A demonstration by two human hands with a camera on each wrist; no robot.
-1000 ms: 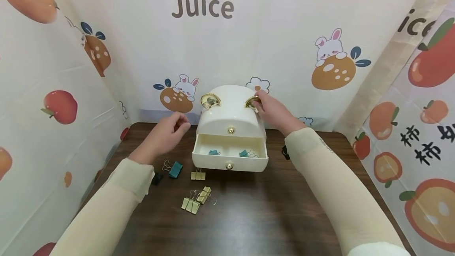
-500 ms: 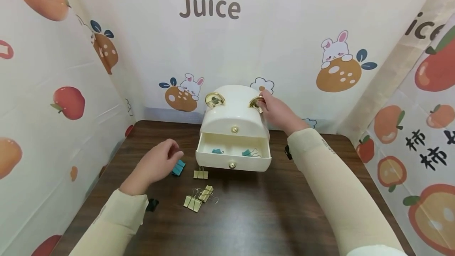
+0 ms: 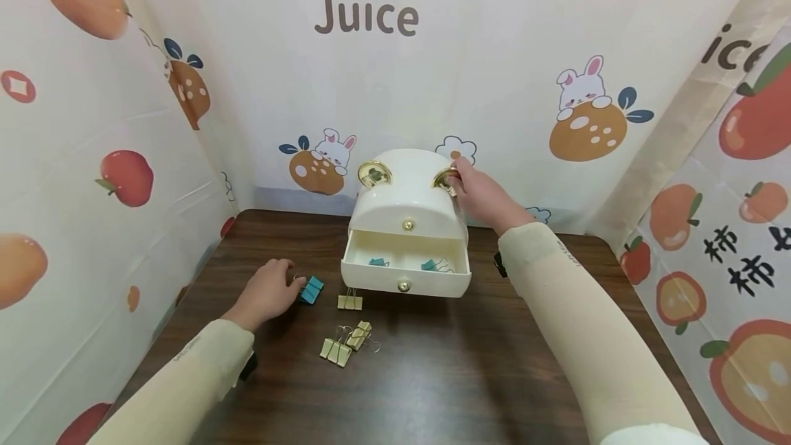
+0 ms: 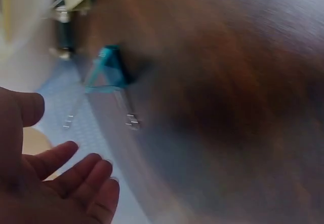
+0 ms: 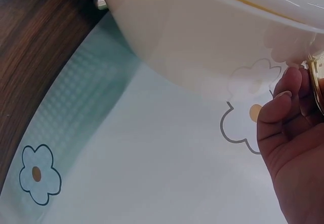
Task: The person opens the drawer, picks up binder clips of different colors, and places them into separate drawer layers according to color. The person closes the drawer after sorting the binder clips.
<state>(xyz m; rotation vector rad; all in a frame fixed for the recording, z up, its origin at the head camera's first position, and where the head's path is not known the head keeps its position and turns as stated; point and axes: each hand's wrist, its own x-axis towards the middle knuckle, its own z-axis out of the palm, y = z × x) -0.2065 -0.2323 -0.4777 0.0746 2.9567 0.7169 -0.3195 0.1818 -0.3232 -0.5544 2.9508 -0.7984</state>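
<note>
Maybe left hand (image 3: 266,294), fingers parted, empty, knocks left-side teal clip (image 3: 312,290) away by closing off-centre; right hand (image 3: 485,194) grips white box (image 3: 404,187) by right gold ear (image 3: 441,176).

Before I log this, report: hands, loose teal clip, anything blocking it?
Left hand empty; right hand grips gold ear. Teal clip on table, nothing blocking it.

teal clips (image 3: 312,290), pale gold clips (image 3: 336,352), white box (image 3: 408,187), gold rings (image 3: 443,171), brown wood-grain table (image 3: 432,376), white fruit-and-rabbit-print backdrop (image 3: 494,53)
</note>
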